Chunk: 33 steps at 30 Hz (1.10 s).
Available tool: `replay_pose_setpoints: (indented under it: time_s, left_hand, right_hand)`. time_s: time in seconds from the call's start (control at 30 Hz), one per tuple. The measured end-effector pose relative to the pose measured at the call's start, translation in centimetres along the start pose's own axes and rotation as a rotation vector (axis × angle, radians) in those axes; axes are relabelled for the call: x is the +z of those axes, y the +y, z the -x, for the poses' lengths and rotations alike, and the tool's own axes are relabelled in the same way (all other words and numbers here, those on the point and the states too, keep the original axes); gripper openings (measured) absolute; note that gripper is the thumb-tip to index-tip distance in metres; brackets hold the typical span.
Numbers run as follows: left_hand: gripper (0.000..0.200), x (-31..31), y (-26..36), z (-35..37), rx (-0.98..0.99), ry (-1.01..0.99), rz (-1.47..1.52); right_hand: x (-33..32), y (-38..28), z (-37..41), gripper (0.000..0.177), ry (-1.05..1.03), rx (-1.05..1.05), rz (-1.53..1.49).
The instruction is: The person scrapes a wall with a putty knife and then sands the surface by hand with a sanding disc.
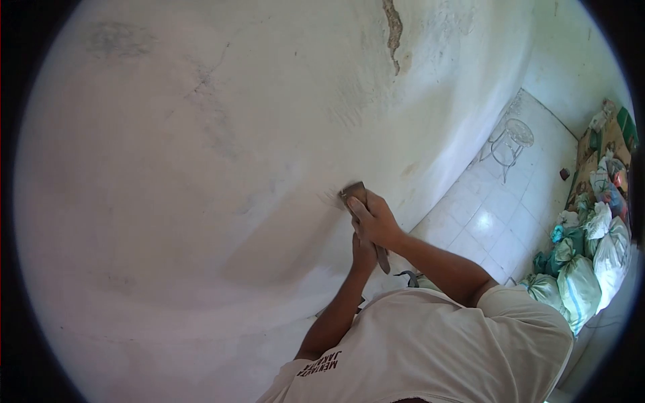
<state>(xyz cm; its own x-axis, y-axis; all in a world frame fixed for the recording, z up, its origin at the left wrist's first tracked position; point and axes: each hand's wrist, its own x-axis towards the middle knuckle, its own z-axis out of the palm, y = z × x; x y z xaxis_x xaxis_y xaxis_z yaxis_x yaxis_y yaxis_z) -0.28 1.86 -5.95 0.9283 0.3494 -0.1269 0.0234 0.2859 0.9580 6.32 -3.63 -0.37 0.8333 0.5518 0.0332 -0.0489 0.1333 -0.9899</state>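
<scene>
A scraper (355, 191) with a broad, dark flat end is held against the pale plastered wall (201, 168). My right hand (380, 221) is closed round it just behind the blade, the thumb lying along the top. Lower on the handle, my left hand (363, 254) is wrapped round from beneath, its fingers partly hidden. The handle's dark tip sticks out below both hands. Thin scratch marks show on the wall beside the blade's edge.
A deep crack (394, 33) runs down the upper wall. To the right, a round metal stool (519, 132) stands on the white tiled floor (484, 225). Several stuffed plastic bags and sacks (579, 285) are heaped at the far right beside cardboard boxes (613, 138).
</scene>
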Motion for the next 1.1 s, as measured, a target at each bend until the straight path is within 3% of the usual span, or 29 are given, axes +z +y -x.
replay_pose_setpoints:
  time_s: [0.1, 0.23, 0.33, 0.4, 0.5, 0.6, 0.7, 0.73, 0.87, 1.0, 1.03, 1.1]
  left_hand:
    - [0.046, 0.0, 0.4, -0.1, 0.010, -0.028, 0.047]
    - [0.050, -0.9, -0.6, 1.8, -0.033, -0.014, -0.064]
    - [0.045, -1.2, -1.4, 5.0, 0.027, 0.077, 0.037]
    - [0.041, -1.4, -1.6, 6.0, 0.064, 0.146, 0.078]
    - [0.031, -0.5, -1.6, 7.0, 0.003, 0.285, 0.232]
    - [0.028, -0.3, -2.6, 7.0, 0.041, 0.351, 0.269]
    - [0.027, -1.4, -3.6, 7.5, 0.032, 0.269, 0.171]
    - [0.027, -1.2, -3.4, 7.8, 0.007, 0.226, 0.148]
    - [0.029, 2.1, -3.1, 7.7, 0.202, 0.375, 0.125]
    - [0.031, 3.1, -3.3, 7.2, -0.003, 0.206, -0.021]
    - [0.033, 3.6, -4.8, 6.4, 0.084, 0.206, -0.017]
    - [0.037, 5.2, -4.7, 6.4, -0.022, 0.139, 0.097]
  right_hand:
    - [-0.5, -2.3, 0.3, 0.028, -0.045, -0.027, -0.007]
    - [-2.2, 1.0, 1.9, 0.034, -0.067, -0.155, 0.150]
    - [-3.9, 4.7, 6.1, 0.054, -0.174, -0.228, 0.296]
    - [-4.2, 5.6, 8.9, 0.070, -0.288, -0.008, 0.180]
    - [-3.8, 3.6, 11.5, 0.078, -0.381, 0.037, 0.207]
    - [-3.7, 1.4, 11.6, 0.080, -0.411, -0.053, 0.341]
    - [-4.7, 0.6, 10.4, 0.069, -0.471, -0.200, 0.514]
    - [-5.2, 0.9, 9.7, 0.065, -0.504, -0.137, 0.435]
    - [-6.9, 2.1, 7.7, 0.051, -0.590, 0.007, 0.198]
    - [-9.1, 2.3, 5.8, 0.042, -0.613, 0.120, 0.096]
    - [-9.7, 3.0, 5.2, 0.038, -0.645, 0.109, 0.046]
    - [-10.5, 2.7, 4.2, 0.036, -0.644, 0.194, 0.064]
